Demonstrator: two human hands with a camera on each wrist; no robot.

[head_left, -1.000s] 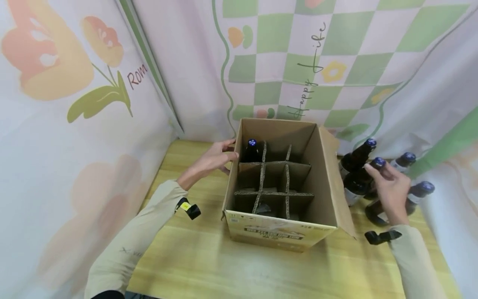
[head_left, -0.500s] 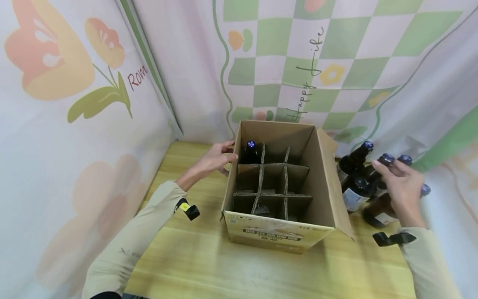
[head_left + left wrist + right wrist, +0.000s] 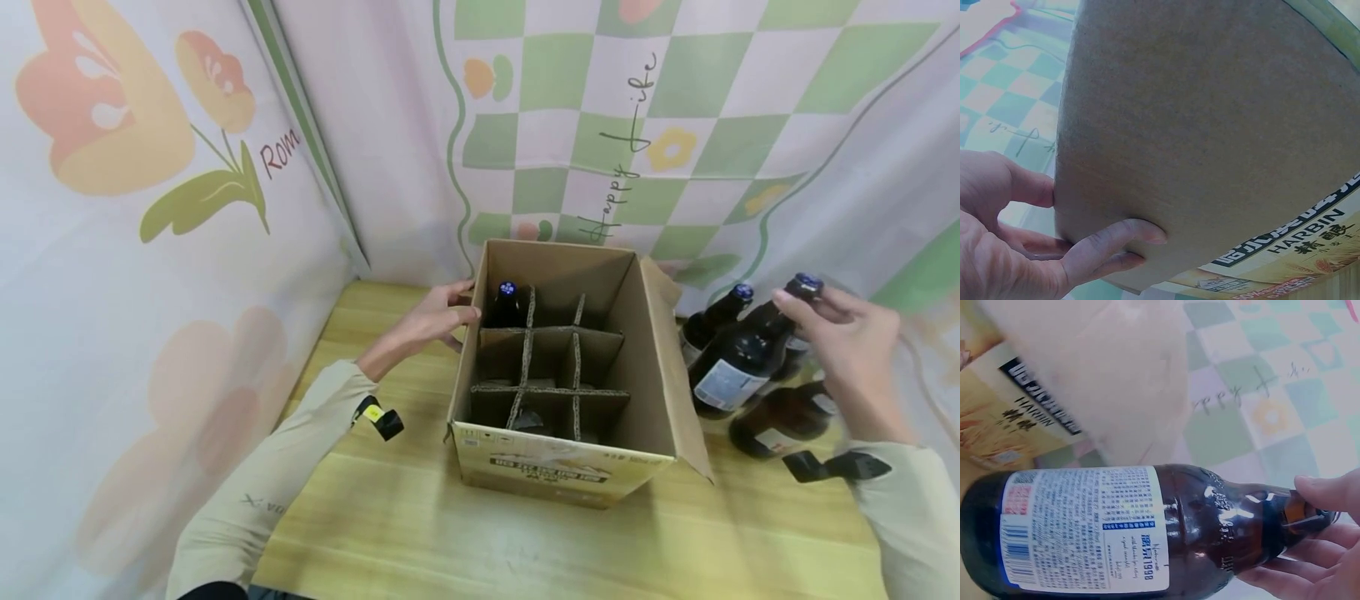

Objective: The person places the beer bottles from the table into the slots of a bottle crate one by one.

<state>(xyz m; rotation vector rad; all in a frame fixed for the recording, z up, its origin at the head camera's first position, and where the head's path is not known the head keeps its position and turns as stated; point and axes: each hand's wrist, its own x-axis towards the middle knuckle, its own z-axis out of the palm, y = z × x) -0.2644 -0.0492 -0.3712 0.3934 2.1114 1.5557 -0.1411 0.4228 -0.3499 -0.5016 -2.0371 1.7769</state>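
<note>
My right hand (image 3: pixel 858 354) grips a brown glass beer bottle (image 3: pixel 738 358) by its neck, just under the blue cap. The bottle leans, its cap to the right and its base to the left, beside the box; in the right wrist view its white label (image 3: pixel 1085 531) faces the camera. An open cardboard beer box (image 3: pixel 551 462) stands at the middle of the table. My left hand (image 3: pixel 427 321) touches the box's left wall with its fingertips. One blue-capped bottle (image 3: pixel 507 307) stands in the back left compartment.
Several other beer bottles stand to the right of the box, including one behind (image 3: pixel 716 315) and one nearer the front (image 3: pixel 776 425), partly hidden. Cardboard dividers (image 3: pixel 551 389) split the box. Its right flap (image 3: pixel 671 367) hangs outward. Patterned curtains (image 3: pixel 555 75) border the table.
My right hand has drawn the bottle up and to the right out of the group, tilting it. My left hand has stayed at the box wall.
</note>
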